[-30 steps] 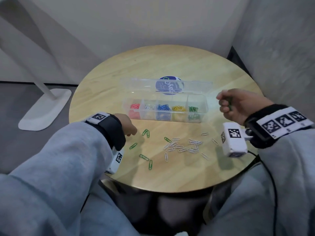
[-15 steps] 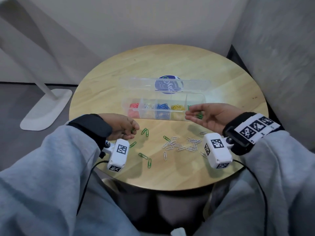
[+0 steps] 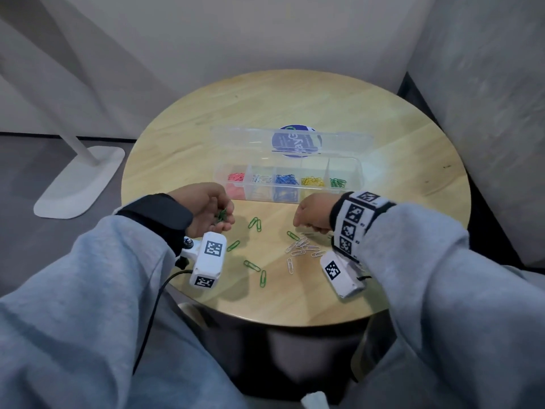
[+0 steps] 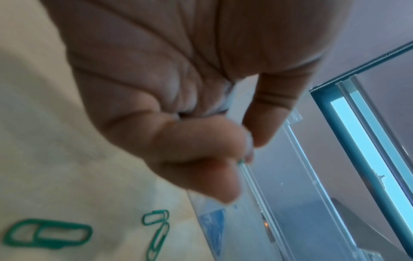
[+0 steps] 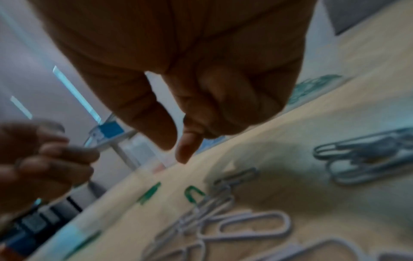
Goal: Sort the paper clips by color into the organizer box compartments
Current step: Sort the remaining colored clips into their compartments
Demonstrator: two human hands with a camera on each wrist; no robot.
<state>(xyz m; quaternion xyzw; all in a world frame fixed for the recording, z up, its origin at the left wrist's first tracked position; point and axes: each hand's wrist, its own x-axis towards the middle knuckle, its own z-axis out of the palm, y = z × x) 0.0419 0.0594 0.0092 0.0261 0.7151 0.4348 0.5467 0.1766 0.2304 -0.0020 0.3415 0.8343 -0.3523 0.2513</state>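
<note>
Your left hand [image 3: 206,209] cups a small bunch of green wire paper clips [image 3: 220,215], fingers curled round them, likely so several go in one trip to the far-right compartment of the clear plastic organizer box [image 3: 287,169], lid open. Your right hand [image 3: 312,215] hangs over the white and green loose clips [image 3: 300,245] on the round wooden table [image 3: 383,143], thumb and forefinger apart above them; the blur hides whether it holds anything.

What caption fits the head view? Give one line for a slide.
Left hand holds green clips while right hand reaches toward loose white clips.
</note>
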